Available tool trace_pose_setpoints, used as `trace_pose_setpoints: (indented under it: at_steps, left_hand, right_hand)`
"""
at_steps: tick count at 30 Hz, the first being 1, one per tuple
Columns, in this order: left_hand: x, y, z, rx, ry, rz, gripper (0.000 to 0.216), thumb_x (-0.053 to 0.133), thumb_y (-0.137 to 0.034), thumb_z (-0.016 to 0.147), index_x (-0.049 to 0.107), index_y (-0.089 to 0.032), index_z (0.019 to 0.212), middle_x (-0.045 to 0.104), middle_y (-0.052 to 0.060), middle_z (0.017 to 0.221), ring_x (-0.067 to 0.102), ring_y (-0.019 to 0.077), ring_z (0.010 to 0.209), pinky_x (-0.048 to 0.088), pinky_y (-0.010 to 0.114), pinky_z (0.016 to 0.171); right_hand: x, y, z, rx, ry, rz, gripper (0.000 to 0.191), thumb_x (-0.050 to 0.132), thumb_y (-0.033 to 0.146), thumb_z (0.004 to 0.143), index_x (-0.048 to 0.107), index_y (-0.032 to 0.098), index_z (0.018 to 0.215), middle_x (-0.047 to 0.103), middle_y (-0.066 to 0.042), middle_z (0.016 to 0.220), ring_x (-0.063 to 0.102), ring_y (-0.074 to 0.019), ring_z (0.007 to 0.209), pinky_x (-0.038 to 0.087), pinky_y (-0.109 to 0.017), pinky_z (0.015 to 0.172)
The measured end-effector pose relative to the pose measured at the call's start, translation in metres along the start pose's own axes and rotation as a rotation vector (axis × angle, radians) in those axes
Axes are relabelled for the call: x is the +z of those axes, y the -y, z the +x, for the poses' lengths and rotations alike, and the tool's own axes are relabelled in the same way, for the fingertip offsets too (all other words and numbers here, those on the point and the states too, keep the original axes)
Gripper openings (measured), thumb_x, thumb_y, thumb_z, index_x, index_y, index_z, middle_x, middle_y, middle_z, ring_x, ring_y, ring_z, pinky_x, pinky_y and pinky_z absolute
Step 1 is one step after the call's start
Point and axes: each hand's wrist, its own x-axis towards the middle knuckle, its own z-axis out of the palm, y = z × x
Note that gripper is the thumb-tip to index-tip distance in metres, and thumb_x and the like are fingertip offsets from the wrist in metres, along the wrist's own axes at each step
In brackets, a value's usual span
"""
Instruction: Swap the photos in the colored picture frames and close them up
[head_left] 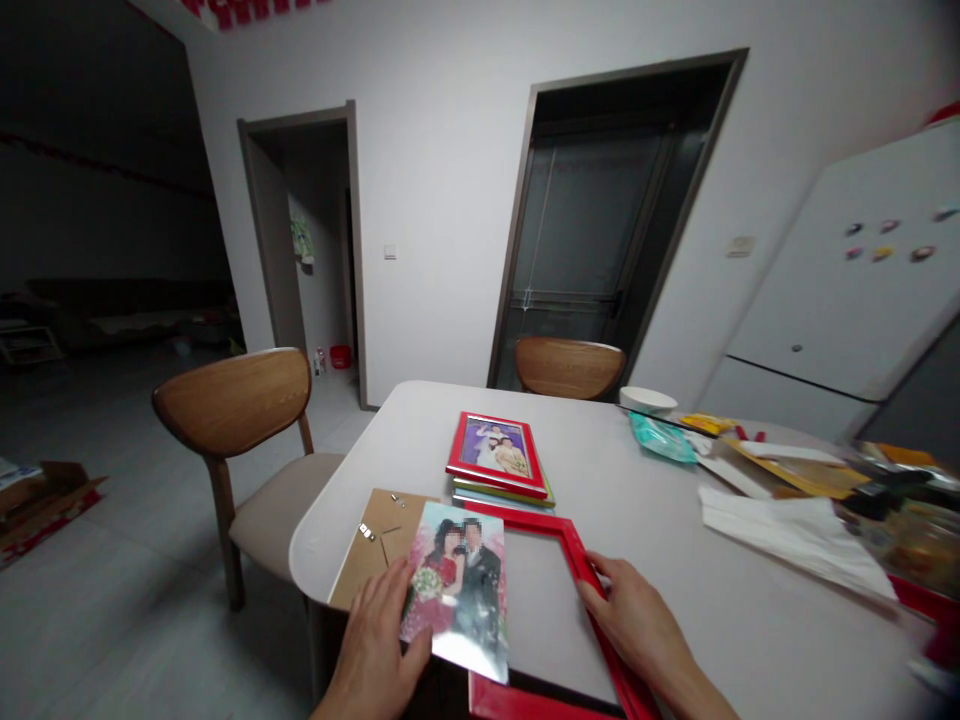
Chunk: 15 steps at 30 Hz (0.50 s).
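My left hand (379,625) grips the lower left edge of a glossy photo print (466,590) of two people, one in a red dress with a bouquet. The photo overlaps the left side of an empty red picture frame (574,545) lying on the table. My right hand (634,612) has its fingers closed round the frame's right side. Partly under the photo and my left hand lies a brown backing board (360,565) with metal clips. Just beyond, a second red picture frame (534,455) holding a photo lies on top of other frames.
The white table (600,480) carries a white bowl (647,401), a teal plastic packet (664,437), white paper (795,525) and several wrappings on the right. Wooden chairs stand at the left (236,400) and the far side (570,368). A white fridge (847,290) is at the right.
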Motion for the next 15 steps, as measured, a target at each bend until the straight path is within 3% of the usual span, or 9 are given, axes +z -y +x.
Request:
trace_pose_setpoints:
  at_steps: [2,4,6,9,11,15]
  left_hand:
    - [0.001,-0.005,-0.002,0.09,0.067,0.009,0.057,0.049,-0.019,0.065,0.039,-0.017,0.121,0.037,0.01,0.129,0.031,0.0265,0.118,0.024,0.045,0.098]
    - [0.002,-0.013,-0.001,0.158,0.148,0.014,0.065,0.052,-0.015,0.059,0.038,-0.019,0.122,0.032,0.009,0.132,0.026,0.0277,0.121,0.019,0.047,0.1]
    - [0.004,-0.021,0.001,0.198,0.219,0.032,0.067,0.051,-0.011,0.056,0.039,-0.02,0.121,0.03,0.008,0.133,0.024,0.0283,0.122,0.018,0.048,0.1]
    - [0.011,-0.027,0.006,0.23,0.268,0.078,0.062,0.046,-0.007,0.058,0.042,-0.018,0.119,0.034,0.01,0.13,0.029,0.0274,0.12,0.022,0.048,0.098]
    - [0.016,-0.027,0.009,0.252,0.257,0.082,0.057,0.043,-0.005,0.062,0.045,-0.018,0.117,0.038,0.011,0.127,0.033,0.0264,0.118,0.027,0.047,0.097]
    - [0.009,-0.023,0.018,0.305,0.087,-0.11,0.048,0.038,-0.007,0.071,0.046,-0.019,0.116,0.045,0.007,0.123,0.038,0.0215,0.115,0.031,0.038,0.097]
  right_hand:
    - [-0.001,0.006,-0.002,-0.049,-0.091,0.059,0.039,0.041,0.028,0.07,0.056,0.01,0.101,0.057,-0.014,0.101,0.051,-0.0231,0.094,0.035,-0.035,0.086]
    - [0.001,0.017,-0.005,-0.061,-0.092,0.211,0.038,0.042,0.029,0.069,0.055,0.012,0.101,0.059,-0.012,0.098,0.054,-0.0207,0.086,0.039,-0.034,0.082]
    - [0.007,0.032,-0.009,-0.008,0.041,0.437,0.042,0.042,0.032,0.07,0.052,0.012,0.105,0.061,-0.008,0.087,0.057,-0.0171,0.07,0.045,-0.031,0.066]
    - [0.02,0.059,-0.014,0.076,0.303,0.763,0.047,0.043,0.034,0.071,0.047,0.01,0.111,0.061,-0.002,0.068,0.055,-0.0137,0.053,0.04,-0.023,0.043]
    - [0.024,0.077,-0.016,0.071,0.365,0.917,0.046,0.046,0.031,0.069,0.047,0.01,0.111,0.06,-0.001,0.065,0.054,-0.0124,0.051,0.037,-0.021,0.04]
    - [0.007,0.106,-0.016,0.059,0.251,1.153,0.05,0.048,0.034,0.071,0.042,0.014,0.116,0.061,-0.006,0.09,0.057,-0.014,0.066,0.043,-0.023,0.049]
